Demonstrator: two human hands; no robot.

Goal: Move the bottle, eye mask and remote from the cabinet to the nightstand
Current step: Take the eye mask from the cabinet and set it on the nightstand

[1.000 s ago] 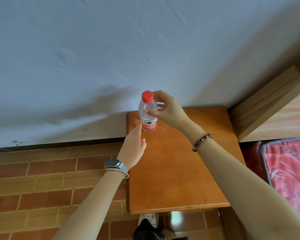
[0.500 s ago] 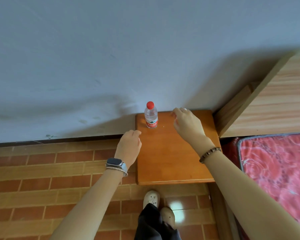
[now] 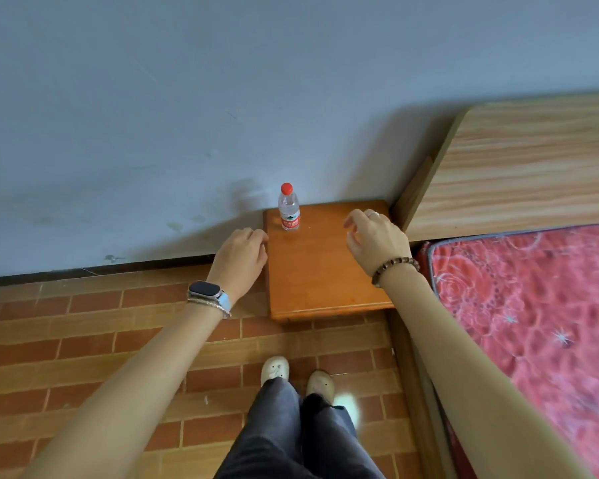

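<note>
A red floral mattress (image 3: pixel 533 323) abuts a wooden headboard (image 3: pixel 516 160), and the brick-patterned floor (image 3: pixel 83 340), possibly tile, meets a grey wall (image 3: pixel 222 81).

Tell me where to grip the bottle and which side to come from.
Probably wrap fingers round the clear body of the bottle, just above the label, coming from the front-right. It stands upright at the back-left corner of the nightstand, close to the wall, so that side is open.
</note>
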